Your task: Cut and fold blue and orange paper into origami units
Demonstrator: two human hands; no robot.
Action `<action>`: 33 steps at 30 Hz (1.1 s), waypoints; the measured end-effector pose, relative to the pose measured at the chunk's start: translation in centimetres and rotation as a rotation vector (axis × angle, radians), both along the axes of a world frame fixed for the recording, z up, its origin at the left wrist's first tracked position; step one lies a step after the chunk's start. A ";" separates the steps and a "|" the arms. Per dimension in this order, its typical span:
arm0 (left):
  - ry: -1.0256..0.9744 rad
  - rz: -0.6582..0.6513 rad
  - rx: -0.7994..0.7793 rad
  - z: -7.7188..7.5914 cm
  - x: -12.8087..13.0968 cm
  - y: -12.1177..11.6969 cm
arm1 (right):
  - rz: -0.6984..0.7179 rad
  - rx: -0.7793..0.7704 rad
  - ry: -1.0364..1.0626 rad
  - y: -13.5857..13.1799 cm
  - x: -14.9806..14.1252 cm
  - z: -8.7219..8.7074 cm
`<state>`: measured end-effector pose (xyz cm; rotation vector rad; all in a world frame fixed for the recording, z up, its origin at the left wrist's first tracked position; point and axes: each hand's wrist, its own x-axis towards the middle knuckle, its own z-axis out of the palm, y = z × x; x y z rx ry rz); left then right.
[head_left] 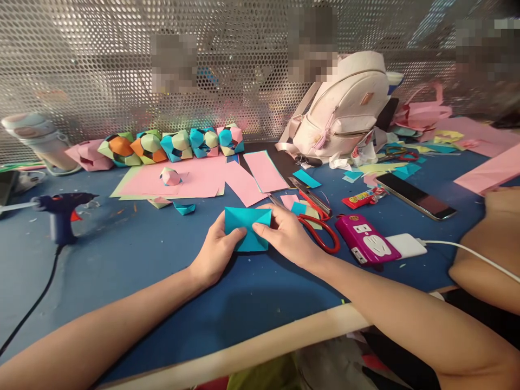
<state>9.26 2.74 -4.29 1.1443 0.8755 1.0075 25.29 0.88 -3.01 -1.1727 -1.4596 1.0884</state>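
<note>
Between both hands is a small blue sheet of paper (248,216), held just above the table with crease lines showing across it. My left hand (219,246) grips its left edge, thumb on top and fingers underneath. On the right side, my right hand (286,233) pinches the sheet the same way, its thumb near the middle. Red-handled scissors (325,233) lie just right of my right hand, partly over paper scraps. Farther back, a folded blue paper piece (184,208) and a small pink-and-green paper piece (160,202) rest on the table.
A row of folded paper balls (176,145) stands by the perforated metal panel (252,32). Pink sheets (195,179) lie before it. A glue gun (63,214) with its cord is at left. At right are a backpack (345,108), phone (414,195), purple power strip (361,238) and another person's arm (487,244).
</note>
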 end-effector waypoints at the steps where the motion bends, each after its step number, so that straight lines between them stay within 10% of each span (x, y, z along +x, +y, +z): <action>1: 0.004 0.000 0.003 0.0 0.0 0.0 | -0.003 -0.001 0.000 0.0 0.0 0.0; 33: -0.113 0.032 -0.091 0.7 0.2 0.0 | -0.033 0.032 0.029 0.0 -0.1 0.0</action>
